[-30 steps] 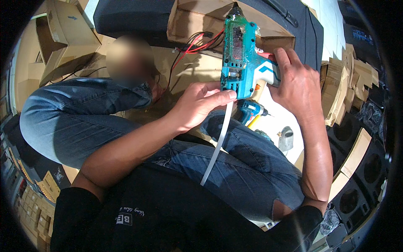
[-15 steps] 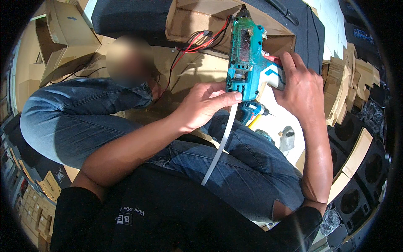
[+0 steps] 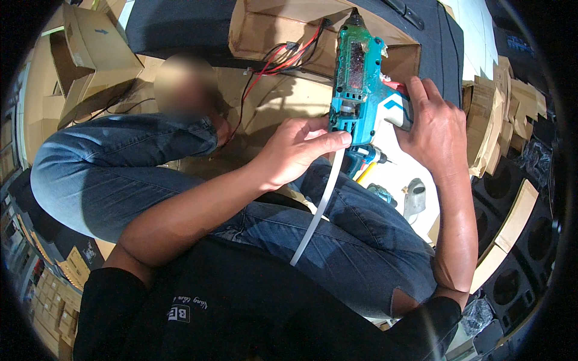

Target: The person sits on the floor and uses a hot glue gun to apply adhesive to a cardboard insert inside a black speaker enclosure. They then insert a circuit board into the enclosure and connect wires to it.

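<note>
A teal hot glue gun (image 3: 354,78) is held up in front of me, its dark nozzle pointing away toward an open wooden speaker box. My right hand (image 3: 435,123) wraps round the handle on its right side. At the rear end, my left hand (image 3: 307,147) grips the body, thumb on top and fingers partly hidden underneath. A long white glue stick (image 3: 319,216) sticks out of the back of the gun and curves down toward my lap. Beyond the gun lies the box (image 3: 274,27), its inner walls showing.
Red and black wires (image 3: 283,60) trail from the box. Below the gun are a teal cordless drill (image 3: 361,155) and a grey tool part (image 3: 415,195) on a white surface. Cardboard (image 3: 90,60) stands at left, black speaker cabinets (image 3: 506,234) at right.
The glue gun has shifted slightly to the right with both hands still on it. The view has moved a little, and the grips look the same.
</note>
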Tool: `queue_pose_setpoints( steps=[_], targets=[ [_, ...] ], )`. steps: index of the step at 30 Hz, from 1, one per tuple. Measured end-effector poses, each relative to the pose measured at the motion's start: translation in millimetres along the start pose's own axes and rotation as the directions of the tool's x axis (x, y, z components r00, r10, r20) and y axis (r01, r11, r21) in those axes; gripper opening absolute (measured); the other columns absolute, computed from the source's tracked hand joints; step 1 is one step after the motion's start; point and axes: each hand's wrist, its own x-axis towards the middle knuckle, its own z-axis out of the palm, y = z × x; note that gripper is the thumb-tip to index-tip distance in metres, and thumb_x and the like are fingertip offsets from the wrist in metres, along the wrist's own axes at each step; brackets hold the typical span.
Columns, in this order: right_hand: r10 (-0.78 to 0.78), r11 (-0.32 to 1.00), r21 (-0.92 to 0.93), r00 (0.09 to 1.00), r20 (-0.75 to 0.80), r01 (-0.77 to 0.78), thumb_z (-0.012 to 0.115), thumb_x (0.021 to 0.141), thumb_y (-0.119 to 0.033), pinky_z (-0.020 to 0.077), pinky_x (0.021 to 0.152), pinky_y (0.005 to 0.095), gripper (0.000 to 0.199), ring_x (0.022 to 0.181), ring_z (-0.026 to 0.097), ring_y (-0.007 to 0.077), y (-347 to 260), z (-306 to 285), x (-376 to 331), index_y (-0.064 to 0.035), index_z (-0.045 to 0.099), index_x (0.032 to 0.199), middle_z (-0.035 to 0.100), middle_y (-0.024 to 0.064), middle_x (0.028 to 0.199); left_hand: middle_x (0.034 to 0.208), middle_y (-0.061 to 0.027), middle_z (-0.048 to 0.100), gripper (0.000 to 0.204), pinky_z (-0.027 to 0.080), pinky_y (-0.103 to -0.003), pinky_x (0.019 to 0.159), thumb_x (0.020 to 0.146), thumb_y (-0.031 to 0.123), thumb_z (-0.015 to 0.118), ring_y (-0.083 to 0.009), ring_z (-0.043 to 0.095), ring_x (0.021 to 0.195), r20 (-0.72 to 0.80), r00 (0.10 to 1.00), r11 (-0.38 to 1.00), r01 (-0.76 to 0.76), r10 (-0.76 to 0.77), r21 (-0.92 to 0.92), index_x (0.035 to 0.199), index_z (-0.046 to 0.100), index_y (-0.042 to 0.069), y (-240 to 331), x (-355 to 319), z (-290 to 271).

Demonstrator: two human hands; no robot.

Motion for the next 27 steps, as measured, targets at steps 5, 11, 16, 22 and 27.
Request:
queue_pose_setpoints(
  steps=[5,11,16,22,27],
  targets=[
    [0.032,0.999,-0.003,0.999,0.026,-0.032,0.083,0.066,-0.021,0.0605,0.075,0.0466,0.057,0.083,0.074,0.0362,3,3,-3,-0.0057,0.059,0.116,0.068,0.0155,0.104,0.112,-0.0039,0.072,0.033,0.050,-0.028,0.090,0.101,0.022,0.070,-0.0091,0.063,0.100,0.007,1.000,1.000,0.017,-0.017,-0.015,0.126,0.069,0.001,2,1,4],
    [0.021,1.000,0.004,1.000,-0.007,-0.021,0.080,0.067,-0.016,0.0608,0.073,0.0440,0.050,0.082,0.074,0.0361,6,4,-6,-0.0059,0.060,0.111,0.069,0.0152,0.102,0.115,-0.0120,0.072,0.037,0.051,-0.030,0.098,0.101,0.025,0.068,-0.0157,0.067,0.107,0.004,1.000,1.000,-0.002,0.002,0.022,0.121,0.067,-0.006,2,3,8],
    [0.023,1.000,0.017,1.000,-0.017,-0.023,0.080,0.067,-0.015,0.0606,0.074,0.0448,0.049,0.082,0.074,0.0364,9,5,-10,-0.0065,0.060,0.111,0.068,0.0151,0.100,0.117,-0.0062,0.072,0.033,0.049,-0.030,0.097,0.100,0.023,0.070,-0.0110,0.063,0.108,0.024,1.000,1.000,0.019,-0.019,-0.015,0.126,0.068,0.002,-2,6,9],
    [0.044,0.999,0.016,0.999,0.010,-0.044,0.079,0.067,-0.014,0.0605,0.075,0.0451,0.047,0.083,0.074,0.0360,13,5,-14,-0.0071,0.059,0.109,0.067,0.0151,0.102,0.116,-0.0062,0.072,0.033,0.049,-0.030,0.097,0.100,0.023,0.070,-0.0112,0.063,0.107,0.034,0.998,0.998,0.051,-0.050,-0.027,0.125,0.067,0.002,-1,8,13],
    [0.077,0.997,0.019,0.997,0.031,-0.077,0.077,0.069,-0.015,0.0603,0.075,0.0452,0.045,0.084,0.073,0.0363,13,5,-16,-0.0072,0.059,0.109,0.068,0.0150,0.102,0.114,-0.0058,0.072,0.032,0.049,-0.030,0.096,0.100,0.023,0.070,-0.0118,0.063,0.105,0.039,0.999,1.000,0.031,-0.031,0.003,0.123,0.068,0.001,-7,13,12]
  ],
)
